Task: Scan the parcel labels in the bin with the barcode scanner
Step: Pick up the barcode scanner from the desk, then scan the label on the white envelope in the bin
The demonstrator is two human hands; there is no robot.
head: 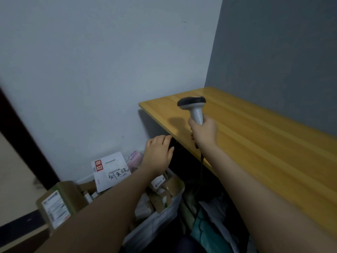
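My right hand [204, 132] grips the handle of a grey and black barcode scanner [193, 106], held upright above the near-left part of the wooden desk; its black cable hangs down past the desk edge. My left hand [158, 152] hovers with fingers apart and nothing in it, above the white bin [160, 216] on the floor. The bin holds several parcels: a white envelope [111, 168] with a red mark and handwriting, small brown boxes [164, 194] with labels, and a pink packet [135, 157]. My left forearm covers part of the bin.
The yellow wooden desk [264, 143] fills the right side, against a grey wall. A larger cardboard box [58, 203] with a white label stands left of the bin. Dark bags and teal cloth [206, 227] lie under the desk. A dark door frame [23, 136] is at left.
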